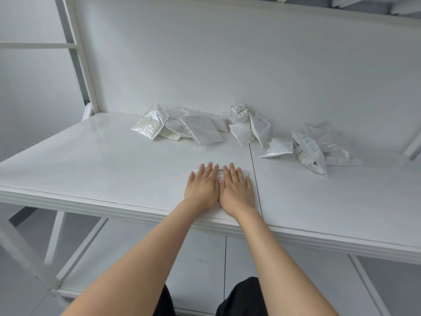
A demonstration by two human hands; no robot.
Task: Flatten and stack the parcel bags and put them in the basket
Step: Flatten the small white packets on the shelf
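Left hand (pixel 201 187) and right hand (pixel 237 189), both spread flat, side by side atop parcel bag (pixel 220 173) on table (pixel 114 169).

A white table (pixel 95 160) with a moulded front edge is seen, its top split by a thin seam (pixel 254 179). A plain white back panel (pixel 227 65) rises behind it. White frame bars (pixel 75 53) stand left. A grey tiled floor (pixel 205 258) is visible below.
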